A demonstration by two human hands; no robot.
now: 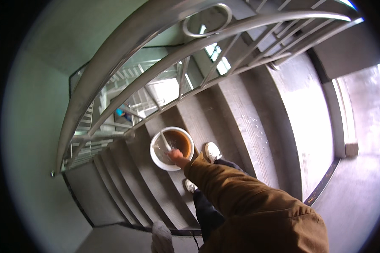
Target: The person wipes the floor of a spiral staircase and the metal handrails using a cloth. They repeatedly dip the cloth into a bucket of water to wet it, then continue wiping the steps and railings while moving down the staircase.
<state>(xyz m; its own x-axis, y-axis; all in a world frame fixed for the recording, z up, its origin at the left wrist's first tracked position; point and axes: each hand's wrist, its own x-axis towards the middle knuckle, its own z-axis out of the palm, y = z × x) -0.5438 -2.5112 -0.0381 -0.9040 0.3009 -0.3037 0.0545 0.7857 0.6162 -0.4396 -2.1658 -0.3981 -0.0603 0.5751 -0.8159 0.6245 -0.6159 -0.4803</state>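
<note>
My right hand [176, 155], at the end of a brown sleeve, is closed on the handle [165, 141] of a white bucket [153, 156]. Brownish, cloudy water [164, 151] lies inside it. The bucket is over the grey stairs beside my shoes; whether it hangs or rests on a step I cannot tell. At the bottom edge shows a greyish-white cloth or glove [161, 237], partly cut off. No bare skin of my left hand is visible there, so its hold cannot be made out.
Grey stair steps [158, 186] run across the view under my white shoes [212, 152]. A metal railing [164, 64] curves along the stairwell's open side. Through its bars, a person in blue [123, 113] is partly visible farther down. A dark baseboard [323, 182] edges the wall at right.
</note>
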